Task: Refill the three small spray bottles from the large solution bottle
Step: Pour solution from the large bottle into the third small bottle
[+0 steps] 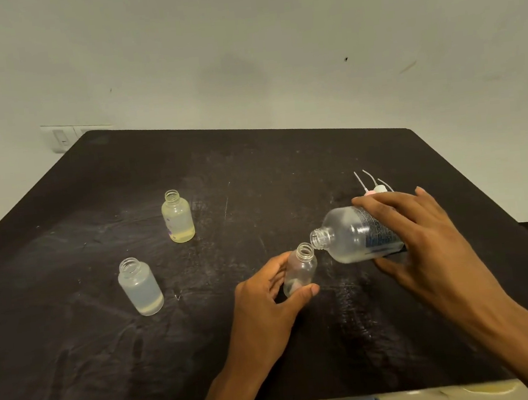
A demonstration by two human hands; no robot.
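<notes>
Right hand (422,235) clamped round large solution bottle (354,239), tipped — mouth just beside neck of small bottle (299,269) gripped upright on table (78,366) by left hand (266,300).

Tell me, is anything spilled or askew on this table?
No spill shows. Only the large bottle is tilted, held by the right hand over the small bottle in the left hand: deliberate pouring.

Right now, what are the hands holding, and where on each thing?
The left hand grips the small clear bottle around its body. The right hand holds the tilted large solution bottle around its labelled body.
</notes>
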